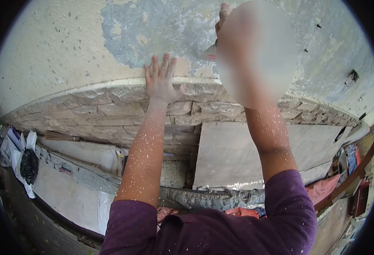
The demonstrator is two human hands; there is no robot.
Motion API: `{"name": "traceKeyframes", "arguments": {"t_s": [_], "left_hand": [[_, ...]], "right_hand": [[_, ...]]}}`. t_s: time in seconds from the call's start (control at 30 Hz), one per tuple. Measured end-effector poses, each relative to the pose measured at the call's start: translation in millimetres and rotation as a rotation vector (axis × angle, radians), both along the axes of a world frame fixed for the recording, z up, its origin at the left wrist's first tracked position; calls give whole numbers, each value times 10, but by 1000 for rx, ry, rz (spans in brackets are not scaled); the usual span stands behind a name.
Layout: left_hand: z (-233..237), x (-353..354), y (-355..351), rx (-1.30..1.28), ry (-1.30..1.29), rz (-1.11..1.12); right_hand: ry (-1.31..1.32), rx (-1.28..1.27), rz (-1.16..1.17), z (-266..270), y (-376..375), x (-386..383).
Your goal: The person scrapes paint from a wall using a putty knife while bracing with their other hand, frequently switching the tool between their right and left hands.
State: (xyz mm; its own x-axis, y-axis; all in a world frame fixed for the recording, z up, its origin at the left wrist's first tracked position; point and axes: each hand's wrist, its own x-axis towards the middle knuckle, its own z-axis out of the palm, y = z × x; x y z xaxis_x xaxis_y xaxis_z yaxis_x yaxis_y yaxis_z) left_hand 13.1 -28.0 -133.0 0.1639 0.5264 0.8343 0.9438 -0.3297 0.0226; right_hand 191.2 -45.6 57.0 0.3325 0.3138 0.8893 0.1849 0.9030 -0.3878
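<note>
My left hand [161,85] lies flat with its fingers spread, pressed on the lower edge of the painted wall [76,51], just above the stone ledge. White dust and paint flakes cover it and both forearms. My right hand [223,17] is raised against the wall to the right, mostly hidden by a blurred oval; only some fingers show. From under that blur sticks the pale blade of a scraper [210,53] with a reddish mark, touching or close to the wall. Around it is a bare grey patch [136,36] with ragged paint edges.
Below the wall runs rough stone cladding [123,108]. A large board [233,148] leans under it. Plastic bags, one black [29,165], hang at left. Red sheeting [323,189] and a wooden beam [352,178] are at right. Small holes mark the wall at upper right.
</note>
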Motion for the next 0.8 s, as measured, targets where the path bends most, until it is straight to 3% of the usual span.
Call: {"name": "traceKeyframes", "arguments": {"t_s": [0.07, 0.23, 0.27, 0.33, 0.4, 0.47, 0.53, 0.57, 0.6, 0.67, 0.7, 0.73, 0.8], "left_hand": [[-85, 7, -88, -12, 9, 1], [-30, -4, -59, 12, 13, 10], [-6, -5, -69, -43, 40, 54], [5, 12, -41, -92, 55, 97], [12, 2, 22, 98, -20, -34], [-7, 9, -36, 0, 14, 23], [-12, -10, -59, -76, 65, 78], [-53, -20, -44, -49, 57, 61], [-20, -17, 26, -6, 37, 53], [-63, 19, -114, -83, 89, 105], [57, -1, -53, -102, 138, 176], [79, -18, 18, -81, 139, 184], [-5, -23, 30, 36, 44, 48]], "right_hand": [[-134, -59, -175, -293, 132, -54], [-99, 101, 36, -180, -122, -41], [-256, 203, -122, -226, -181, -58], [-321, 224, -120, -239, -263, -53], [-57, 163, 104, -102, -308, 28], [-40, 46, 67, -219, -178, 82], [-239, 116, -114, -132, -247, 36], [-95, 182, 47, -87, -325, 53], [-104, 203, 49, -39, -215, 23], [-12, -104, 60, -288, -64, 28], [-175, -50, -161, -369, -64, 50], [-239, -13, -120, -382, -147, 43], [-34, 242, 118, -173, -273, 51]]}}
